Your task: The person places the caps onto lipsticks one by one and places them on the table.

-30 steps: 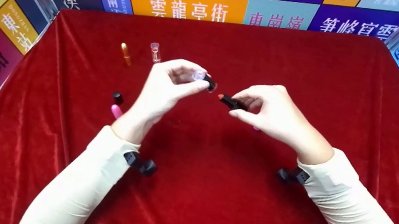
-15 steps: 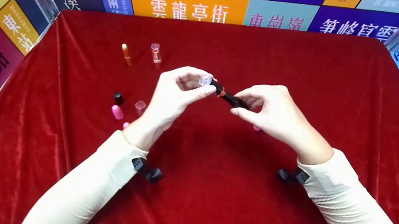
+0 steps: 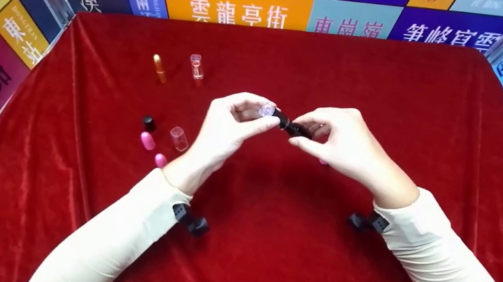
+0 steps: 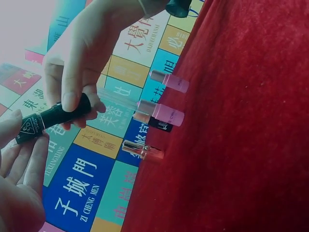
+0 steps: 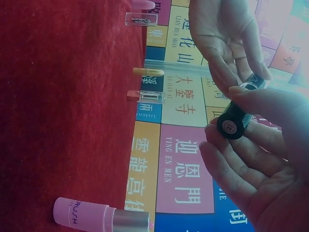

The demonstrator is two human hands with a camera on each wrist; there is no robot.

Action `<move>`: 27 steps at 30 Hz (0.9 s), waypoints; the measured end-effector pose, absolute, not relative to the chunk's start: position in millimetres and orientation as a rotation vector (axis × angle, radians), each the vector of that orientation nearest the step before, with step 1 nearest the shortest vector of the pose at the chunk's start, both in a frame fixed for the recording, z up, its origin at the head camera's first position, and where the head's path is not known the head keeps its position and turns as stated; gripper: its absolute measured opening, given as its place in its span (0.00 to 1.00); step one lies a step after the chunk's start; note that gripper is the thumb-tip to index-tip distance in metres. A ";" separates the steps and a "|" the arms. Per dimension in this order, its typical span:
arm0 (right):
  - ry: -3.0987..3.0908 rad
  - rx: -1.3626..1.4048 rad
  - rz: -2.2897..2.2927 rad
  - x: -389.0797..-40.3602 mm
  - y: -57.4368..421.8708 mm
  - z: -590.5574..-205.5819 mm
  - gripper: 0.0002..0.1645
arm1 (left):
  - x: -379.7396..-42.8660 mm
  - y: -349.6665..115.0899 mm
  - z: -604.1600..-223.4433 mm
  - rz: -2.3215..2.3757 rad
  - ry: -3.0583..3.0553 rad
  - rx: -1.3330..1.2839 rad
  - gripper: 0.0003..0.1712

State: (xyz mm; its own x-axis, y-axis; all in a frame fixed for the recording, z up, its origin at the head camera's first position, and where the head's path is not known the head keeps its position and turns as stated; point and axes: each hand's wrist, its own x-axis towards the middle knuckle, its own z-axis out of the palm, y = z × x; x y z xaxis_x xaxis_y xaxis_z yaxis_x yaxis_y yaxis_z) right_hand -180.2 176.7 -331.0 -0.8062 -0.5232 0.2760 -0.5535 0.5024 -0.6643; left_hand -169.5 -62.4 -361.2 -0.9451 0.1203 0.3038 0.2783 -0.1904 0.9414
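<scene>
In the head view, my left hand [image 3: 236, 125] pinches a black lipstick cap [image 3: 281, 118] with a clear end, between thumb and fingers. My right hand [image 3: 350, 145] grips the black base of a lipstick [image 3: 303, 131]. Cap and base meet end to end in one slanted line, above the cloth. The lipstick's coloured tip is out of sight inside the cap. In the left wrist view the black tube [image 4: 53, 116] bears a white logo and spans both hands. From the right wrist, the base's round end [image 5: 231, 126] shows a small sticker.
On the red cloth [image 3: 314, 253] stand a gold lipstick [image 3: 159, 69] and a clear-capped lipstick [image 3: 196, 68]. Left of my left wrist are a black piece [image 3: 148, 123], pink pieces [image 3: 147, 140] and a clear cap [image 3: 178, 139]. A pink tube [image 5: 82, 215] stands below my right hand.
My left hand has moved right and slightly nearer, bringing the cap over the lipstick's orange-red tip, which is now hidden. The right hand has stayed almost still.
</scene>
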 end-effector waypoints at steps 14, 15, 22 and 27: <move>-2.590 1.084 1.078 -179.7 174.3 -332.3 0.15 | -166.5 -55.6 -365.1 -2.282 -1.988 -0.480 0.16; -2.587 1.086 1.076 -179.7 174.1 -332.5 0.15 | -166.4 -55.2 -365.4 -2.283 -1.989 -0.480 0.16; -2.591 1.071 1.080 -177.9 171.2 -333.6 0.16 | -165.3 -54.1 -366.7 -2.288 -1.970 -0.479 0.13; -2.592 1.061 1.085 -177.5 170.9 -334.6 0.16 | -164.5 -53.8 -367.0 -2.290 -1.972 -0.467 0.13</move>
